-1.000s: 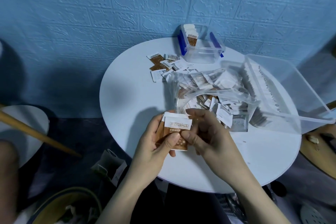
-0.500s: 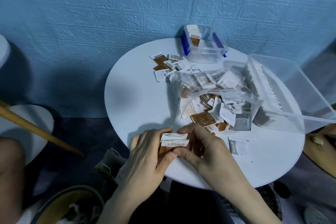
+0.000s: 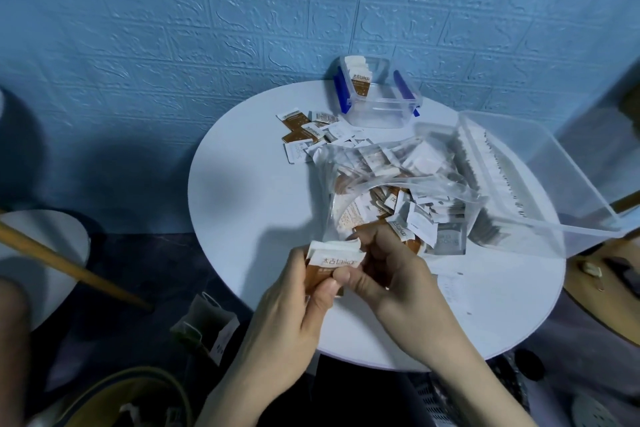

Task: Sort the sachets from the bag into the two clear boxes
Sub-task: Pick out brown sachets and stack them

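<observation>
Blue brick wall behind a round white table (image 3: 242, 211), left hand (image 3: 294, 315) grip pinching a small stack of brown sachets (image 3: 332, 262), right hand (image 3: 391, 274) grip curled on the same stack, clear bag (image 3: 381, 184) just behind, small box (image 3: 377, 94) and big box (image 3: 519, 180) farther back.
</observation>
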Tool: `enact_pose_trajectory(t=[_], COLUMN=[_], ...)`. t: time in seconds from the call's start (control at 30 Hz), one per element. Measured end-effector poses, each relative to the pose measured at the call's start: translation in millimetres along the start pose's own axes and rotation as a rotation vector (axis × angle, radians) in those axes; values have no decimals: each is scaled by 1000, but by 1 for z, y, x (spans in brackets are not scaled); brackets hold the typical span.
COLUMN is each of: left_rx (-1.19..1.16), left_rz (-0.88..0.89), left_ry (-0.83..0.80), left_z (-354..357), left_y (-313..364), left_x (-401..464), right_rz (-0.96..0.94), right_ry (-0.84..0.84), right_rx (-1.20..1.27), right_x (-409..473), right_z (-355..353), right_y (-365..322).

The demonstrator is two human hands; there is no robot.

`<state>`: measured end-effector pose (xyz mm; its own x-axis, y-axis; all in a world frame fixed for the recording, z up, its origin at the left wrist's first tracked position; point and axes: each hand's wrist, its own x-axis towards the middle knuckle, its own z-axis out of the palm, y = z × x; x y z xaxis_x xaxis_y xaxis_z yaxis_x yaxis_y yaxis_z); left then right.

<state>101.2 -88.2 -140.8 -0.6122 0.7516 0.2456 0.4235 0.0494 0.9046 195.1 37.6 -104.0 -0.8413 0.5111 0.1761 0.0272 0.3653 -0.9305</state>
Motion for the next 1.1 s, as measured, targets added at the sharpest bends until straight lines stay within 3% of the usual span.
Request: enact_pose_trajectory(t=[0.13, 0.27, 0.37, 0.5, 0.7, 0.87, 1.1], left_rx=[-209, -431, -491, -511, -524, -551, -580], left_rz=[-54, -193, -232, -260, -283, -293, -279], left_ry=[48, 146, 104, 79, 61, 37, -16], left_z=[8, 9, 7, 5, 4, 2, -1], left_y=[4, 2, 2, 1, 0, 1, 0], left_x=[17, 30, 32, 31, 30, 30, 29], right_rz=[36, 50, 219, 348, 378, 318, 154], right_ry=[37, 258, 161, 82, 87, 193, 356], right_rx=[29, -510, -844, -994, -839, -599, 32], right_x=[9, 23, 32, 34, 38, 36, 23], right_z=[-16, -50, -55, -44, -44, -40, -44], right_y=[-1, 4, 8, 9, 11, 16, 9])
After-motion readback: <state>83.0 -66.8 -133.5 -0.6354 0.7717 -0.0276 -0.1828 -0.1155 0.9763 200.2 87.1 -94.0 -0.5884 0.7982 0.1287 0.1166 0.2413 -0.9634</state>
